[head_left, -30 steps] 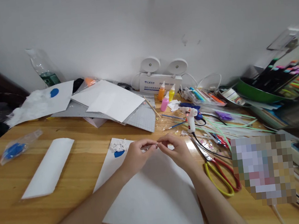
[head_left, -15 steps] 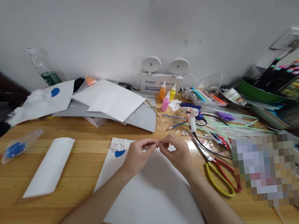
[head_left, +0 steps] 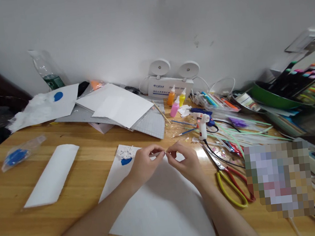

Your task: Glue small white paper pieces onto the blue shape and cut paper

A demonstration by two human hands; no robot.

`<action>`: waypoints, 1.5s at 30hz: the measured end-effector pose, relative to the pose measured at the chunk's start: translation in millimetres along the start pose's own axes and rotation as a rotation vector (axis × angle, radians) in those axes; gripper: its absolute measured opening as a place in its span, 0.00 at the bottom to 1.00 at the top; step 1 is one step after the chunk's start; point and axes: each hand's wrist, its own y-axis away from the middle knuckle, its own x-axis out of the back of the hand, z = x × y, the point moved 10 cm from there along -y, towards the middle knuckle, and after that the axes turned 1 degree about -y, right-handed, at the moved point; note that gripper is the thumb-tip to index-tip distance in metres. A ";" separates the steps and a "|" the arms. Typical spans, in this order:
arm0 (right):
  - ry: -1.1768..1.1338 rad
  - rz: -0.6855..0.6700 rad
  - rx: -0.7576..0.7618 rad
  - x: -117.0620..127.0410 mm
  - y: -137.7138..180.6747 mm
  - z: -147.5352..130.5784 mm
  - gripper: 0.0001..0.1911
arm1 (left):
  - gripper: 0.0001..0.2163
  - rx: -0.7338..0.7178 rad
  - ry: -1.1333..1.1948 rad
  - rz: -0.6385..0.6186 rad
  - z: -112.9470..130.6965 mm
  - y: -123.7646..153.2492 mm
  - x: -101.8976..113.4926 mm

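My left hand and my right hand meet fingertip to fingertip above a large white sheet of paper. Both are closed in a pinch. A tiny pale bit shows between the fingertips, too small to name. On the sheet's upper left corner, beside my left hand, lies a heap of small white scraps with dark specks. Just below the heap is a blue patch.
Scissors with yellow and red handles lie right of the sheet, below a white glue gun. On the left are a folded white paper and a bag with blue stuff. Paint bottles stand at the back.
My fingertips have shifted very slightly where they meet, and the pale bit between them shows a little differently. Everything else stays in place.
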 end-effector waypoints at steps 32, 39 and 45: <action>0.157 0.224 0.078 4.3 8.0 -3.2 0.06 | 0.11 0.163 0.372 -0.079 -26.8 -0.3 -14.0; 0.114 0.207 0.090 6.7 5.7 -8.0 0.04 | 0.12 0.141 0.317 -0.078 -23.5 -1.4 -13.1; 0.026 0.154 0.015 8.4 3.0 -2.9 0.03 | 0.07 0.067 0.175 -0.017 -10.9 -0.7 -4.1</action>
